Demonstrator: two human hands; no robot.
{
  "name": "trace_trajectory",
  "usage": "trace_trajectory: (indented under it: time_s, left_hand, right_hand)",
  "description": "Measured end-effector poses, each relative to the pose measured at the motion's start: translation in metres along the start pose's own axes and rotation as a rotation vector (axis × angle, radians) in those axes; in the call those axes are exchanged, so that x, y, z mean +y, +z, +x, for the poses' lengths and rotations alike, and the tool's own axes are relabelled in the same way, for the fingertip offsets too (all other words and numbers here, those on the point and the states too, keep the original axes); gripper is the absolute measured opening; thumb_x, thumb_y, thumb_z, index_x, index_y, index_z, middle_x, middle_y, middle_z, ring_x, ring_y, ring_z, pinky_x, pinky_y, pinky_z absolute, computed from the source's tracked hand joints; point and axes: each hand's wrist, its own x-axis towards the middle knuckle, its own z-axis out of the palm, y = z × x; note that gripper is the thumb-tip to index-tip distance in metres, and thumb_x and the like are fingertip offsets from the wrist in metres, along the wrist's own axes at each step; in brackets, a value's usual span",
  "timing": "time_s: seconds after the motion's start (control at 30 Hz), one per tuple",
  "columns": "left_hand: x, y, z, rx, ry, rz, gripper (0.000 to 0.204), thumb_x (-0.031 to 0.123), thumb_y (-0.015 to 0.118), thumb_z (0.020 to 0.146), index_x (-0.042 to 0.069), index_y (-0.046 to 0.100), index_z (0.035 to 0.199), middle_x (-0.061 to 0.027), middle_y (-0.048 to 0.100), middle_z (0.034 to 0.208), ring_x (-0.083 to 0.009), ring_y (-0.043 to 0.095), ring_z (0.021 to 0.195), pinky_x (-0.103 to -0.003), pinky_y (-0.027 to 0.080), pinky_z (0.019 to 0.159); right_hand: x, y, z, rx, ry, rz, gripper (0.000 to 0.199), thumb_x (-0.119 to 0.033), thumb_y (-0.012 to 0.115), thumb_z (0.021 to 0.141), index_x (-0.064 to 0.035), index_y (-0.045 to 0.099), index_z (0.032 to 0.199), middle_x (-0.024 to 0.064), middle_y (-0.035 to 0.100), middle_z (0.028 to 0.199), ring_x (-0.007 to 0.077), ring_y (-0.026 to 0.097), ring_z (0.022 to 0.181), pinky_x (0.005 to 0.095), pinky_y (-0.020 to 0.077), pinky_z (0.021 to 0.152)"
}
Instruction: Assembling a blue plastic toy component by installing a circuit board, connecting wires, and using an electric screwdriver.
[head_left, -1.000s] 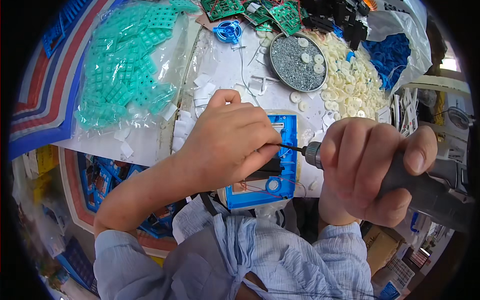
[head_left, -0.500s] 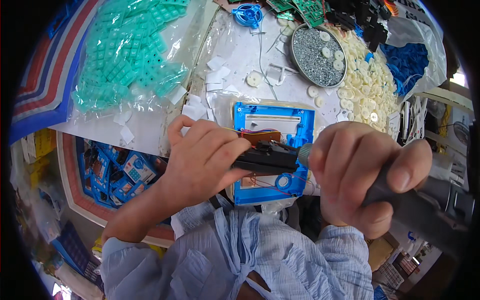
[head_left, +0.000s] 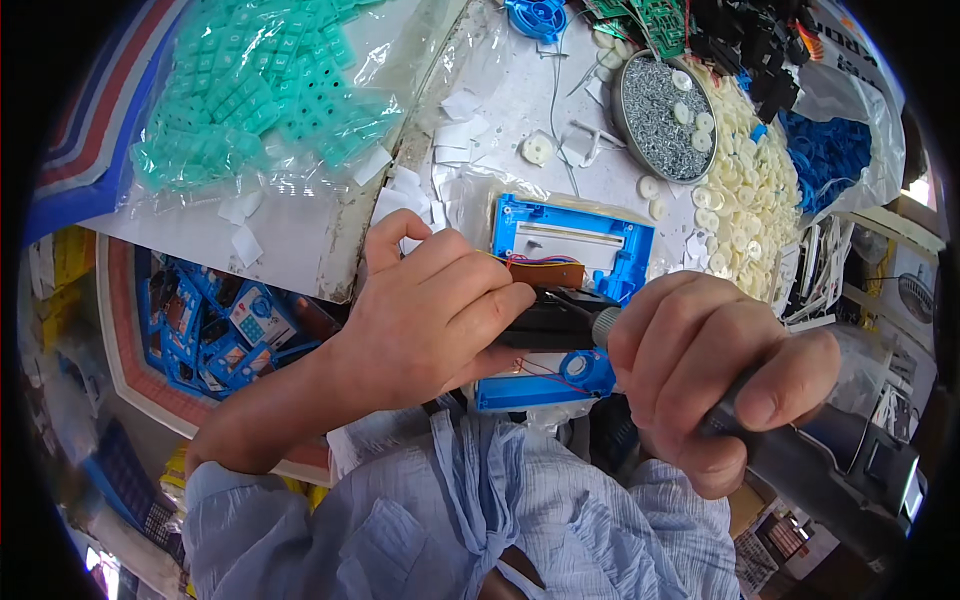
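Observation:
My left hand (head_left: pixel 430 315) is closed around a black plastic part (head_left: pixel 545 328), holding it above the blue plastic housing (head_left: pixel 632 268). In my right hand (head_left: pixel 715 375) is a dark power screwdriver (head_left: pixel 825 475), gripped near its front with the body slanting to the lower right. Its ribbed grey collar (head_left: pixel 605 325) meets the right end of the black part; the bit itself cannot be made out. The housing lies open at the table's near edge, with thin coloured wires and a brown circuit board (head_left: pixel 548 273) partly hidden by my hands.
Beyond the housing stand a round dish (head_left: pixel 614 100) of small screws and a heap of cream plastic discs (head_left: pixel 750 215). Green keypads (head_left: pixel 250 100) in clear plastic lie at the left. Below them, a container (head_left: pixel 120 330) holds several blue units. Paper slips (head_left: pixel 460 130) are scattered around.
The table and housing have shifted to the right in view. My right hand and the screwdriver sit slightly lower and further left, nearer my left hand. Both grips stay the same.

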Motion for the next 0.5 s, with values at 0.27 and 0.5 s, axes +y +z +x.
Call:
trace_trajectory:
  time_s: [0.27,0.5]
  left_hand:
    - [-0.0002,0.0017,0.0003,0.007,0.021,-0.001,0.052,0.031,0.085,0.062,0.009,0.068,0.105,0.0008,0.062,0.096,-0.0174,0.059,0.088,-0.047,0.031,0.09]
    - [-0.0016,0.0043,-0.0008,-0.004,0.057,-0.011,0.052,0.036,0.083,0.071,0.008,0.067,0.111,-0.0006,0.063,0.096,-0.0179,0.059,0.081,-0.047,0.031,0.085]
  right_hand:
    - [0.007,0.0041,-0.0019,0.003,-0.043,0.008,0.035,-0.024,0.075,0.092,-0.0171,0.046,0.11,-0.0034,0.06,0.07,0.0104,0.058,0.053,0.0283,0.0485,0.048]
    - [0.0083,-0.0033,0.0075,-0.168,-0.075,-0.009,0.035,-0.022,0.076,0.091,-0.0148,0.046,0.107,-0.0011,0.062,0.072,0.0121,0.058,0.052,0.03,0.0514,0.05]
